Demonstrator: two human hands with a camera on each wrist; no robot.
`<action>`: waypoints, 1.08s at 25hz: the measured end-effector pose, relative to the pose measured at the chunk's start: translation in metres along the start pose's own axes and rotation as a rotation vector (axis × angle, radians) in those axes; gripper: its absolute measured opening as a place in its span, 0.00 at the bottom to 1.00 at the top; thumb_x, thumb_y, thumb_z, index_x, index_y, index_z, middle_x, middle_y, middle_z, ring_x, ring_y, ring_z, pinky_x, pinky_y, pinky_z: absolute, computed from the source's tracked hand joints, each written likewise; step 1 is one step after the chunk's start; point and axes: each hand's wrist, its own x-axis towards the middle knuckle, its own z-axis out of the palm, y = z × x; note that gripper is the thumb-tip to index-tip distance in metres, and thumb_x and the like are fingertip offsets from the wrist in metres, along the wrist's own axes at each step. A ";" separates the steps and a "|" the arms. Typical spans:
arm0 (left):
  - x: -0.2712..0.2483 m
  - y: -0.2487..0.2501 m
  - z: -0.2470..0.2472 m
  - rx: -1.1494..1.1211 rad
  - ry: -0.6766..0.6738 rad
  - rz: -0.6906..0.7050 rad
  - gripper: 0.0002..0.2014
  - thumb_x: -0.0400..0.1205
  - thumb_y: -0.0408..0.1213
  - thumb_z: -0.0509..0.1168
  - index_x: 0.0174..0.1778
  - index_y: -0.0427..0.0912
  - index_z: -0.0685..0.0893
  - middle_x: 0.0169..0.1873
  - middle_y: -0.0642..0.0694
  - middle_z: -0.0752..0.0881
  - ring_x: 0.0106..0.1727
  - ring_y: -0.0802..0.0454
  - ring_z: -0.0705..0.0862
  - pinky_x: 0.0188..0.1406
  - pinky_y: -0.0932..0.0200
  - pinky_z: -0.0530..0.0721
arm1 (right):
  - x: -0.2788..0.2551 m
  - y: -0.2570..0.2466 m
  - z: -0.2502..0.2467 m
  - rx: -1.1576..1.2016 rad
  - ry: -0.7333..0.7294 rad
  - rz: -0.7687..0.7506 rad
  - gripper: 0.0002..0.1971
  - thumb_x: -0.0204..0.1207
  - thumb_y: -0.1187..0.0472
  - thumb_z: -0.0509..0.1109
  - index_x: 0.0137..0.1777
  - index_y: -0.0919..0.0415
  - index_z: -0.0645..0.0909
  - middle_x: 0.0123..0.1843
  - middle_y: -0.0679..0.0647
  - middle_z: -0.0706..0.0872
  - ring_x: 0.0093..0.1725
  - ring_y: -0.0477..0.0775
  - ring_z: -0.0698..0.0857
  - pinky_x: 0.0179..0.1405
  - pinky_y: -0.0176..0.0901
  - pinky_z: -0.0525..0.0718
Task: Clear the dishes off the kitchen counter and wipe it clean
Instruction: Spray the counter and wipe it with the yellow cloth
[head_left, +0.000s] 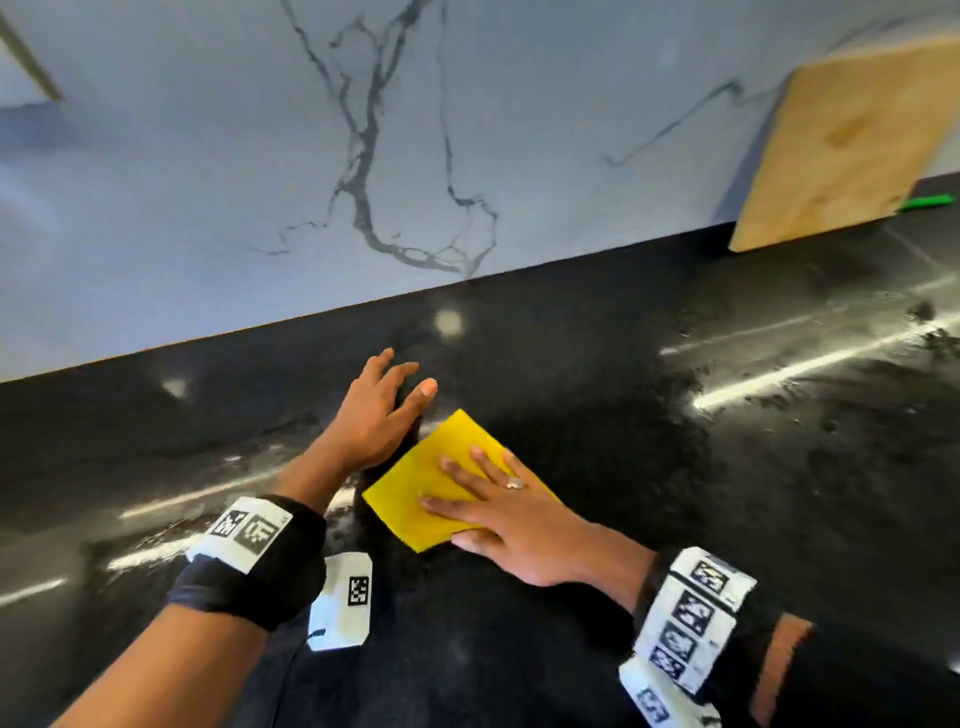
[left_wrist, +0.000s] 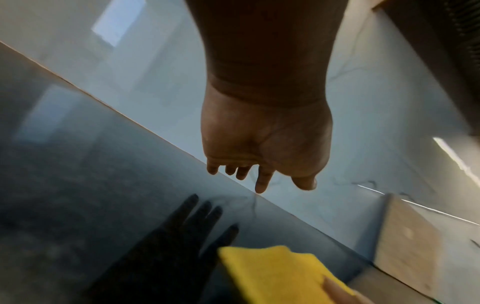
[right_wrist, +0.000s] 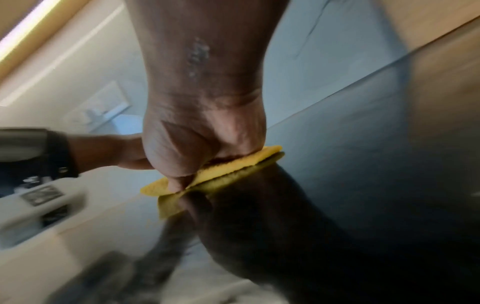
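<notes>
A folded yellow cloth (head_left: 415, 493) lies flat on the glossy black counter (head_left: 649, 493). My right hand (head_left: 498, 509) presses down on it with straight, spread fingers; a ring shows on one finger. In the right wrist view the right hand (right_wrist: 202, 144) sits on top of the yellow cloth (right_wrist: 233, 166). My left hand (head_left: 379, 415) hovers just left of the cloth with open, spread fingers, holding nothing. The left wrist view shows that left hand (left_wrist: 265, 148) above the counter, its shadow below, and the cloth (left_wrist: 272, 271) at the bottom.
A marbled grey backsplash (head_left: 260, 182) rises behind the counter. A wooden cutting board (head_left: 841, 140) leans against it at the far right, with a green object (head_left: 927, 201) beside it. Wet streaks (head_left: 779, 374) glint on the right part of the counter.
</notes>
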 end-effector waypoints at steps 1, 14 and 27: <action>0.002 0.010 0.009 0.031 -0.041 0.030 0.38 0.81 0.66 0.55 0.79 0.42 0.71 0.85 0.38 0.57 0.86 0.44 0.53 0.84 0.45 0.56 | -0.022 0.021 0.000 -0.006 0.041 0.067 0.29 0.82 0.34 0.43 0.83 0.33 0.51 0.87 0.45 0.40 0.83 0.55 0.33 0.78 0.49 0.29; -0.055 0.043 0.094 0.220 -0.406 0.056 0.49 0.70 0.78 0.42 0.86 0.59 0.42 0.83 0.55 0.28 0.79 0.60 0.21 0.76 0.49 0.20 | -0.142 -0.015 0.059 0.062 0.320 0.450 0.27 0.84 0.50 0.51 0.83 0.38 0.58 0.88 0.51 0.53 0.86 0.62 0.48 0.82 0.55 0.43; -0.060 0.048 0.100 0.527 -0.370 0.134 0.56 0.71 0.79 0.52 0.84 0.53 0.30 0.82 0.44 0.26 0.82 0.46 0.23 0.79 0.36 0.27 | -0.156 -0.080 0.085 -0.065 0.217 0.106 0.27 0.85 0.51 0.52 0.84 0.38 0.55 0.88 0.50 0.48 0.87 0.62 0.45 0.82 0.57 0.47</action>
